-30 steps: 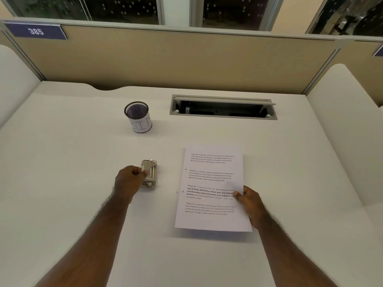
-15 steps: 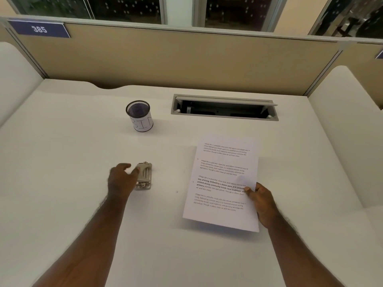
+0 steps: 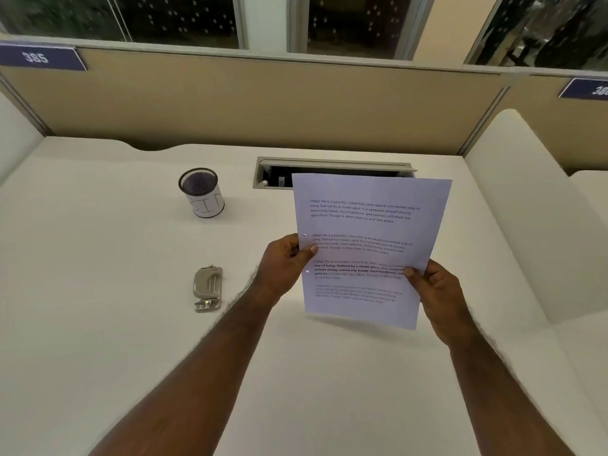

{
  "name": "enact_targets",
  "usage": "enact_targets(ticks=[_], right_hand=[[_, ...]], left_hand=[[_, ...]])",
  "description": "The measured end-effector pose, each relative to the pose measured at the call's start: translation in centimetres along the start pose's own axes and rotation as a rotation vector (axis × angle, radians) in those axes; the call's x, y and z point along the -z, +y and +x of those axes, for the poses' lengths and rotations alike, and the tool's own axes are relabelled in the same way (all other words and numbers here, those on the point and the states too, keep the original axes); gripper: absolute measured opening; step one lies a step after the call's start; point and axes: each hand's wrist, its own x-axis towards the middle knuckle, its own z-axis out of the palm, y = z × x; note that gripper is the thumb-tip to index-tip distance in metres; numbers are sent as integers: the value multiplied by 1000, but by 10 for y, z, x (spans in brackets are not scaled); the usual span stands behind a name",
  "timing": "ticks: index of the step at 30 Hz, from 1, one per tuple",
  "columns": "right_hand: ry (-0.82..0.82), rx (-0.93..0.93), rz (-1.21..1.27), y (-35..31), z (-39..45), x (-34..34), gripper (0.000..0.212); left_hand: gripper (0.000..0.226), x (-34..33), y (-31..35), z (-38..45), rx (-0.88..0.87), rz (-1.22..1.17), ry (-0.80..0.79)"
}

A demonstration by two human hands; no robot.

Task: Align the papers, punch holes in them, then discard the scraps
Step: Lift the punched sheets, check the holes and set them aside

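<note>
The white printed papers (image 3: 368,225) are held up above the desk, tilted toward me, with two punched holes showing along their left edge. My left hand (image 3: 286,261) grips that left edge between the holes. My right hand (image 3: 434,291) pinches the lower right edge. The grey metal hole punch (image 3: 207,287) lies alone on the desk, left of my left forearm. A black mesh cup labelled BIN (image 3: 201,192) stands behind the punch, toward the back of the desk.
A white desk (image 3: 98,307) sits inside a beige partition (image 3: 263,103). An open cable tray (image 3: 332,171) is set into the desk behind the papers. White side panels (image 3: 526,205) rise at left and right.
My left hand let go of the hole punch and moved right to take the papers' left edge. Both hands have lifted the papers off the desk.
</note>
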Motion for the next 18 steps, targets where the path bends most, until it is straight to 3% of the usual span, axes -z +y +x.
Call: enact_targets(ticks=[6,11,18], right_hand=[[36,64,-30,-12,13,18,15],[39,-33,-54,21,17,17,13],[33,-71,-43,34,19,17,12]], left_hand=[[20,-15,17,10,-107,125,23],[21,-21,-6,4,-127,306,2],[24,-23,-12,6,-126,292,15]])
